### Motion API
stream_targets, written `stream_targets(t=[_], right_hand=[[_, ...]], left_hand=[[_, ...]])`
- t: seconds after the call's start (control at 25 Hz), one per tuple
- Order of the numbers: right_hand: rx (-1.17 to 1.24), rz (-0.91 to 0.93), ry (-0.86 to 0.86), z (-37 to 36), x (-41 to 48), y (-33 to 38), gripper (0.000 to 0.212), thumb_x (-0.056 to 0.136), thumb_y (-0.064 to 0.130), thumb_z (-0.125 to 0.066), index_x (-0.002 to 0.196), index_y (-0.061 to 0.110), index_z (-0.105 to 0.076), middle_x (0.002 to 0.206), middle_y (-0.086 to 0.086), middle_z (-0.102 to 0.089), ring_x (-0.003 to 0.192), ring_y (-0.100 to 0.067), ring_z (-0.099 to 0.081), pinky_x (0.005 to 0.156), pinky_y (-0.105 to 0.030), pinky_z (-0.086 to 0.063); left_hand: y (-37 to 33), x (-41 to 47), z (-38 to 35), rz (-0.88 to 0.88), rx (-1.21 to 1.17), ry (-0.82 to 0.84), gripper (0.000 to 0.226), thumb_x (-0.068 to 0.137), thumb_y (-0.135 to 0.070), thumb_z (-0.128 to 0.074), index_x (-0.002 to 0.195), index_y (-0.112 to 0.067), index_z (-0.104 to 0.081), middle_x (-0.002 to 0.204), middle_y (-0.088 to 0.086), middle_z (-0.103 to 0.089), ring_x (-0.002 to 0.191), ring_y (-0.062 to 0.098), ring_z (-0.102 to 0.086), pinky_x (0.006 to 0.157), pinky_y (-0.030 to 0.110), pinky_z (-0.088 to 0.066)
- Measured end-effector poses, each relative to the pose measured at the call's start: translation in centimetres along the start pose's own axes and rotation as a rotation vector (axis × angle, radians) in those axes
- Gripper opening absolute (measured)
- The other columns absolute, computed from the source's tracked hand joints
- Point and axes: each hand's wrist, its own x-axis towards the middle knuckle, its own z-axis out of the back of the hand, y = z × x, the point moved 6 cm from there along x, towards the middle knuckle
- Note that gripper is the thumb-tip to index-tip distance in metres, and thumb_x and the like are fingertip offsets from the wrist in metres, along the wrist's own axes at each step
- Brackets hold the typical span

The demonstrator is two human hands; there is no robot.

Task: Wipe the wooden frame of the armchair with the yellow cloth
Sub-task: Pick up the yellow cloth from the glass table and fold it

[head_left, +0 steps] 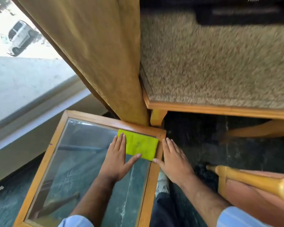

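Note:
A folded yellow cloth [140,144] lies flat on the far right corner of a glass-topped side table [44,161]. My left hand [118,156] rests flat on the glass, fingers on the cloth's left edge and thumb at its near edge. My right hand [174,159] lies flat on the table's wooden right rim, thumb tip touching the cloth's near right corner. The armchair's wooden frame [219,109] runs under its speckled beige seat at the upper right.
A mustard curtain [102,54] hangs down to the table's far edge beside a window [23,63]. A second chair's rounded wooden armrest [255,179] is at the lower right. Dark floor [195,141] lies between the chairs and the table.

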Motion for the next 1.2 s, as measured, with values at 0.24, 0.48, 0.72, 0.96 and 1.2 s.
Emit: stream_targets(t=[0.24, 0.48, 0.72, 0.96, 1.2], right_hand=[[0.124, -0.025, -0.026, -5.1, 7.6, -0.2, 0.089, 0.104, 0.057, -0.052, 0.165, 0.004, -0.016, 0.168, -0.011, -0.027, 0.156, -0.030, -0.027, 0.129, -0.040, -0.027], [0.390, -0.203, -0.066, -5.8, 11.2, -0.7, 0.059, 0.090, 0.023, -0.083, 0.140, 0.009, -0.056, 0.143, -0.016, -0.061, 0.134, -0.035, -0.056, 0.108, -0.038, -0.047], [0.897, -0.358, -0.038, -4.6, 8.2, -3.0, 0.040, 0.087, 0.010, -0.081, 0.124, 0.007, -0.068, 0.118, -0.017, -0.073, 0.110, -0.033, -0.069, 0.083, -0.038, -0.056], [0.989, -0.359, -0.266, 4.7, -3.2, -8.4, 0.032, 0.083, 0.015, -0.087, 0.109, 0.004, -0.073, 0.109, -0.014, -0.079, 0.104, -0.035, -0.075, 0.093, -0.054, -0.060], [0.983, -0.398, -0.619, 18.6, -20.3, -20.4, 0.032, 0.067, 0.017, -0.100, 0.080, 0.018, -0.071, 0.069, 0.005, -0.071, 0.061, -0.005, -0.062, 0.056, -0.019, -0.050]], left_hand=[[5.3, 5.0, -5.4, 0.359, -0.227, -0.134, 0.084, 0.101, -0.047, -0.055, 0.157, 0.005, -0.022, 0.165, 0.027, -0.025, 0.154, 0.039, -0.023, 0.126, 0.043, -0.019], [8.1, 6.5, -6.4, 0.579, -0.209, -0.259, 0.057, 0.088, -0.041, -0.075, 0.125, -0.001, -0.057, 0.121, 0.026, -0.064, 0.118, 0.044, -0.058, 0.096, 0.051, -0.048], [5.0, 4.0, -5.2, 0.549, -0.972, -0.261, 0.014, 0.090, -0.008, -0.071, 0.104, -0.004, -0.071, 0.096, 0.015, -0.075, 0.092, 0.032, -0.071, 0.085, 0.047, -0.061], [-7.9, -2.3, -1.7, 0.365, -1.354, -0.142, 0.023, 0.092, 0.000, -0.064, 0.110, -0.013, -0.069, 0.098, 0.008, -0.077, 0.086, 0.017, -0.074, 0.075, 0.032, -0.063], [-26.8, -5.3, 0.8, 0.072, -1.275, 0.232, 0.034, 0.077, -0.009, -0.073, 0.110, -0.013, -0.074, 0.107, 0.005, -0.082, 0.092, 0.018, -0.079, 0.075, 0.030, -0.065]])
